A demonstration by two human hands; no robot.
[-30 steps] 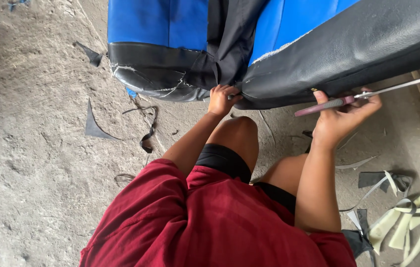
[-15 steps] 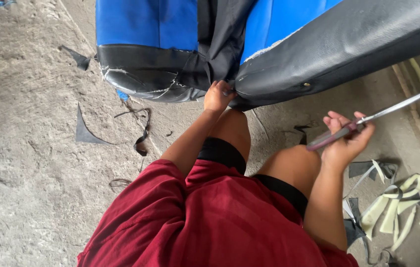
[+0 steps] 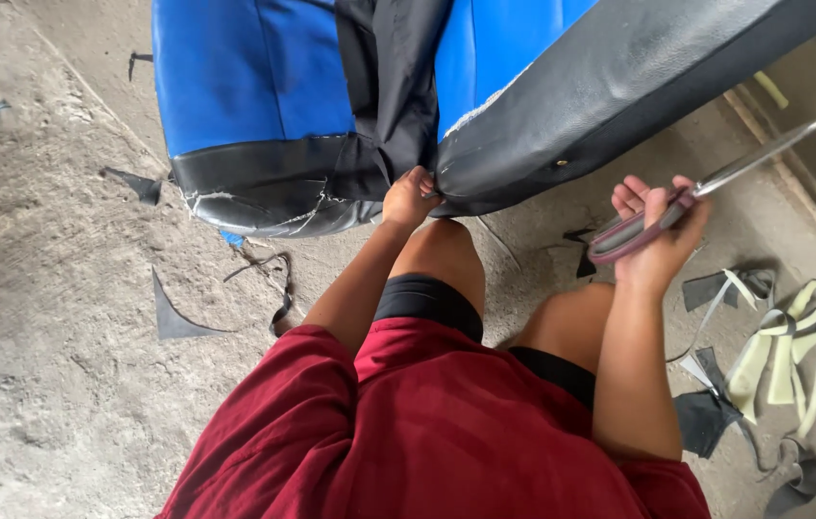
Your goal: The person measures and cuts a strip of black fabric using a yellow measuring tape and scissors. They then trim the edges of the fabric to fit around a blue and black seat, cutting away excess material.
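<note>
One view only, from the head camera, looking down past a dark red shirt and two bare knees onto a rough concrete floor (image 3: 33,317). The left hand (image 3: 410,197) is curled tight around the lower edge of a seat cushion (image 3: 264,86), pinching the black cover material just where the two padded halves meet; its fingers are closed and tucked into the fold, so the fingertips themselves are hidden. The cushion is blue on top with a black band along its edge, a black strip running down the middle, and worn, cracked patches on the left corner; it fills the top of the view, just above the knees. The right hand (image 3: 658,235) is off to the right, well apart from the cushion's edge, fingers wrapped around the dark reddish handle of a pair of scissors (image 3: 696,192). The metal blades point up and to the right and appear to lie together, over the floor. Black offcuts (image 3: 177,317) lie on the floor to the left of the knees, and a heap of pale yellow-green strips (image 3: 783,356) mixed with dark scraps lies to the right, near the right forearm.
</note>
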